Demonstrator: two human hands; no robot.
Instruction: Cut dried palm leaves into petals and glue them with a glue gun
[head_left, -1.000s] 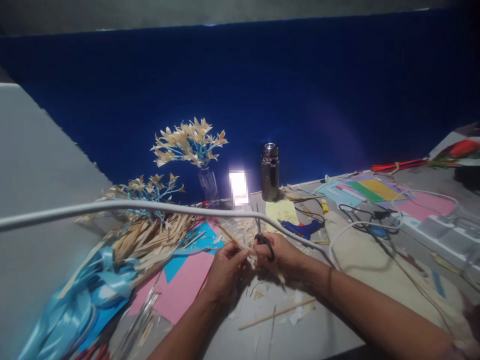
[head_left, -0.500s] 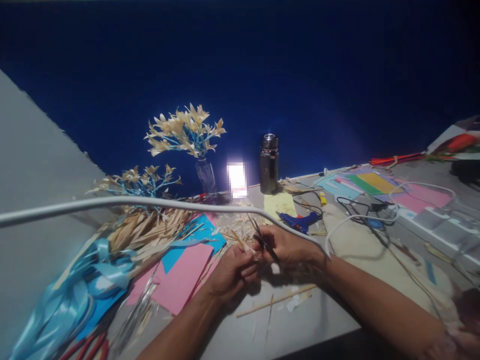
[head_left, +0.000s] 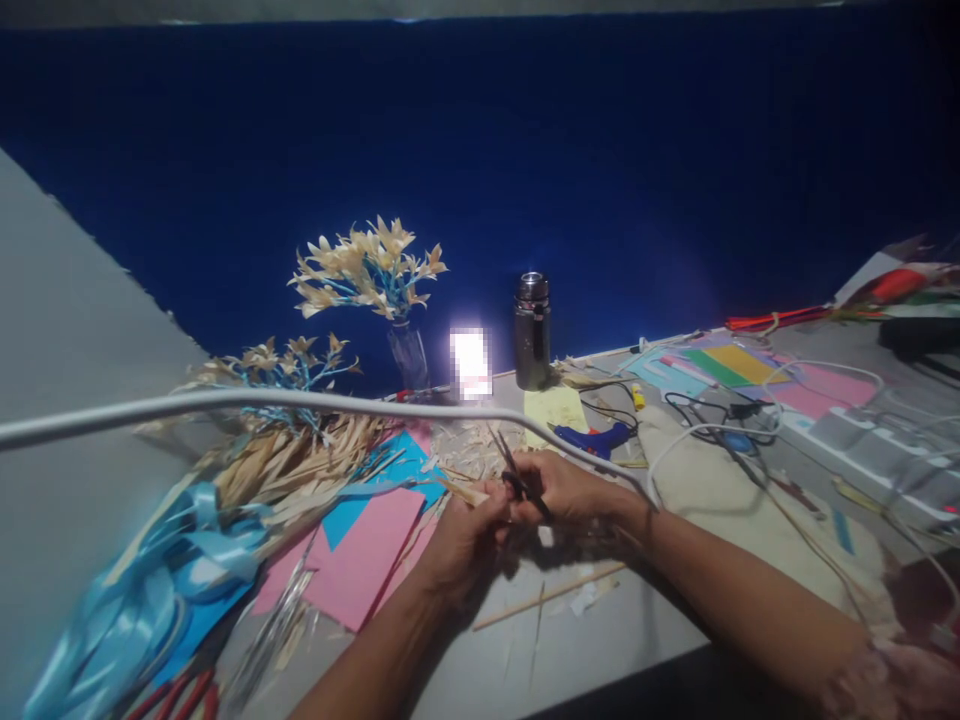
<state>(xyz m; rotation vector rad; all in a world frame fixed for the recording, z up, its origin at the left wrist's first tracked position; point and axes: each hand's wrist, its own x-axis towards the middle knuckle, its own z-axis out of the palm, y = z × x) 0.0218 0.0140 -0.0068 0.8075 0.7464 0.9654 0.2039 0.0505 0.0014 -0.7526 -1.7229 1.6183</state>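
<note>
My right hand [head_left: 559,488] is closed around the dark handles of a small pair of scissors [head_left: 531,492], whose blades point up and away from me. Right beside it, my left hand [head_left: 471,532] pinches a pale strip of dried husk [head_left: 459,489], its tip sticking out to the left. The fingers of both hands meet, so the lower end of the husk is hidden. Beneath and behind the hands lie many pale husk scraps [head_left: 469,452]. A thin stick [head_left: 547,597] rests on the table in front of them.
A white cable [head_left: 300,400] crosses the view above the hands. Behind stand a vase of husk flowers [head_left: 409,350] and a steel flask [head_left: 532,335]. A blue glue gun [head_left: 596,440] lies to the right, near a power strip [head_left: 877,465]. Pink paper [head_left: 375,560] and blue ribbon [head_left: 142,590] lie left.
My left hand has turned slightly, and the husk strip now leans further to the left. The scissors stay in my right hand. The whole view has shifted a little.
</note>
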